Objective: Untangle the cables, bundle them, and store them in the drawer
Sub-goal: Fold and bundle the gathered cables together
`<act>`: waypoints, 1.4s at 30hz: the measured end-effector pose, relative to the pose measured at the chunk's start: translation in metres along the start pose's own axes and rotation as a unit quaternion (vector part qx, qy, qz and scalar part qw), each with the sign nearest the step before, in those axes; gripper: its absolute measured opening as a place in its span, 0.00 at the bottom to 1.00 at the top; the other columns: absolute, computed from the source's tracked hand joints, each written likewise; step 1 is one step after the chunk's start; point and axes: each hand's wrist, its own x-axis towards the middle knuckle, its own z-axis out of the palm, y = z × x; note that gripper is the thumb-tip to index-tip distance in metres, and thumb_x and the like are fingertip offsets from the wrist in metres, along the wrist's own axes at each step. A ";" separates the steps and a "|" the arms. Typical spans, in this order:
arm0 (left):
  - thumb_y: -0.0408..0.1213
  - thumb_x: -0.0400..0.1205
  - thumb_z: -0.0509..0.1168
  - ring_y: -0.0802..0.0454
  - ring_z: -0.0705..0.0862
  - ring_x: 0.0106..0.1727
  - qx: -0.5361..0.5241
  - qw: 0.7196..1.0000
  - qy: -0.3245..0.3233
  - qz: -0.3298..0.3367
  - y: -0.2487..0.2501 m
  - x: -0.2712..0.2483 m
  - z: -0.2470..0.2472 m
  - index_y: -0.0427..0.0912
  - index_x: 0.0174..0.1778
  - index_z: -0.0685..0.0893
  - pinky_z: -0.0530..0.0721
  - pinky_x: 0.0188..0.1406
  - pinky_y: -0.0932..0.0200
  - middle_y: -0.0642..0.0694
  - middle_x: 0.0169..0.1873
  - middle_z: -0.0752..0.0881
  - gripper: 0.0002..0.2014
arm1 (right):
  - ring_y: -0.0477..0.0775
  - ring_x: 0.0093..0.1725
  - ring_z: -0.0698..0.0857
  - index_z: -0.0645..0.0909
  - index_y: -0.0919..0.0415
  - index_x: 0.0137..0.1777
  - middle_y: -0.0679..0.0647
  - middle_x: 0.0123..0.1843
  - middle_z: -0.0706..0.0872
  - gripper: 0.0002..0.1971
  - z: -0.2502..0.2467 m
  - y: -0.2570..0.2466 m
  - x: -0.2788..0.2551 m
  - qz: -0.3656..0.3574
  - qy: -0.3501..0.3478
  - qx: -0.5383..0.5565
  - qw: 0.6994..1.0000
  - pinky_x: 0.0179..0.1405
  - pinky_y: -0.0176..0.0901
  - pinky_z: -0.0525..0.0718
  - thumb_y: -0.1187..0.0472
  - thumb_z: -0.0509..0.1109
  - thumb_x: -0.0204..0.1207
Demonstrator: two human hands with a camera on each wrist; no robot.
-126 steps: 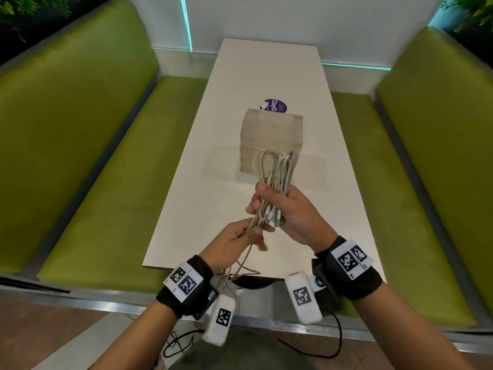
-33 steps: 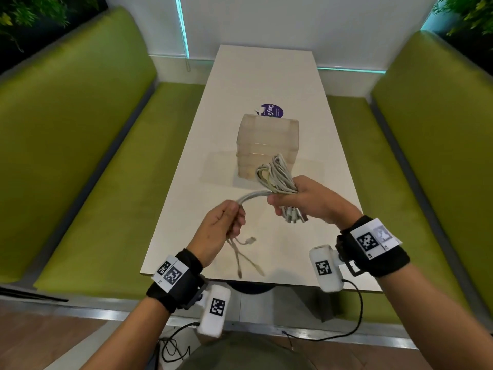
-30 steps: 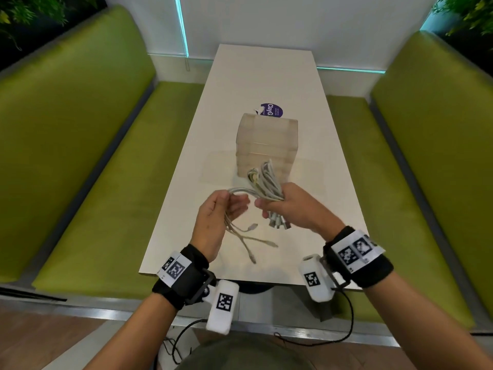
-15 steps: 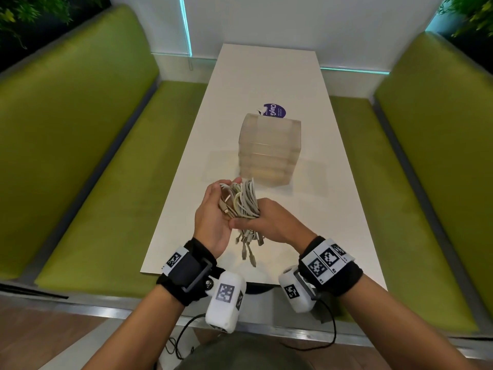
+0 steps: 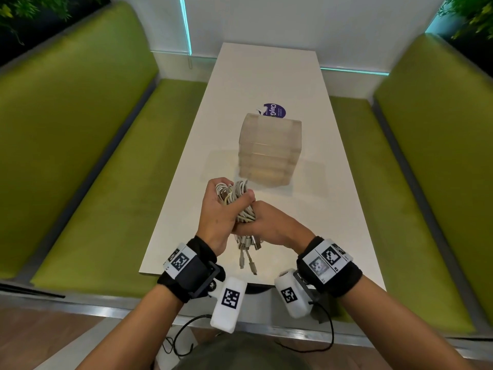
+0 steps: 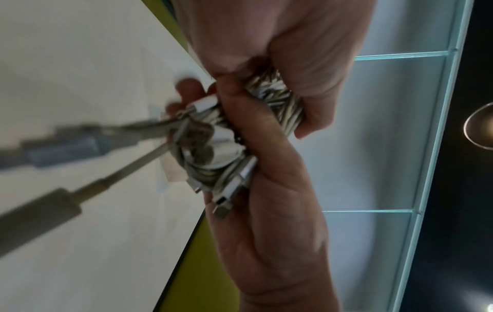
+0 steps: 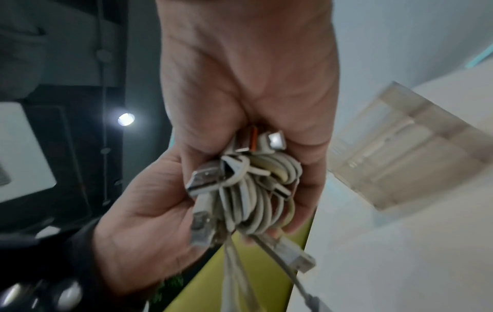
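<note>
Head view: both hands are pressed together above the near end of the white table, closed round one bundle of cables. The left hand wraps its fingers over the upper coils, and the right hand grips the lower part from the right, its thumb lying against the left palm. The cables are off-white, round and rubbery, wound into tight loops; several metal-tipped plugs hang loose below the fists over the table's near edge. Beyond the hands, near the middle of the tabletop, stands the drawer unit, a frosted translucent plastic block of stacked drawers, all shut. A round purple sticker shows just behind it. Smooth green bench seats run along both long edges of the table.

Half a second ago the left hand cupped the coils from the side with its palm more open; now it has rolled over the top and the bundle sits lower and tighter between the two fists.
</note>
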 end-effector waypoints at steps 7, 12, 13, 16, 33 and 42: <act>0.24 0.74 0.73 0.44 0.80 0.40 -0.019 1.000 -0.012 -0.014 -0.001 -0.002 0.000 0.45 0.47 0.75 0.85 0.35 0.53 0.38 0.39 0.78 0.16 | 0.45 0.31 0.82 0.83 0.57 0.39 0.52 0.35 0.87 0.08 0.000 -0.001 -0.004 -0.013 -0.032 0.032 0.999 0.27 0.35 0.77 0.68 0.66 0.76; 0.40 0.66 0.80 0.48 0.86 0.46 0.024 0.998 -0.053 0.007 -0.002 0.003 -0.001 0.45 0.63 0.71 0.86 0.42 0.57 0.41 0.46 0.85 0.32 | 0.51 0.31 0.81 0.82 0.61 0.40 0.53 0.33 0.86 0.07 0.001 0.004 -0.003 -0.015 0.024 0.072 0.997 0.27 0.40 0.76 0.63 0.66 0.79; 0.47 0.63 0.81 0.50 0.87 0.50 0.034 0.997 -0.068 0.002 -0.003 0.005 -0.005 0.49 0.69 0.67 0.86 0.45 0.58 0.42 0.51 0.86 0.41 | 0.51 0.31 0.81 0.83 0.61 0.42 0.52 0.32 0.86 0.08 0.000 0.006 -0.003 -0.022 0.041 0.096 0.994 0.27 0.40 0.77 0.59 0.67 0.80; 0.58 0.59 0.81 0.50 0.80 0.69 0.092 0.986 -0.131 -0.047 -0.011 0.007 -0.022 0.62 0.75 0.57 0.81 0.64 0.52 0.43 0.67 0.82 0.52 | 0.52 0.32 0.83 0.86 0.57 0.42 0.52 0.34 0.88 0.10 -0.005 0.007 -0.004 -0.043 0.107 0.135 0.984 0.30 0.42 0.79 0.52 0.70 0.78; 0.37 0.84 0.64 0.63 0.74 0.25 0.454 0.865 -0.213 0.017 0.003 0.005 -0.038 0.42 0.36 0.84 0.69 0.28 0.71 0.58 0.23 0.80 0.11 | 0.47 0.27 0.81 0.83 0.63 0.42 0.54 0.32 0.84 0.06 -0.039 -0.004 -0.010 0.015 0.055 -0.026 0.998 0.23 0.35 0.78 0.61 0.75 0.74; 0.30 0.80 0.66 0.65 0.78 0.28 0.486 0.853 -0.186 0.030 0.008 0.011 -0.029 0.41 0.41 0.89 0.73 0.30 0.72 0.55 0.30 0.84 0.07 | 0.51 0.31 0.83 0.85 0.59 0.39 0.54 0.33 0.86 0.07 -0.026 0.003 -0.007 0.062 0.047 -0.050 0.996 0.32 0.46 0.82 0.62 0.80 0.64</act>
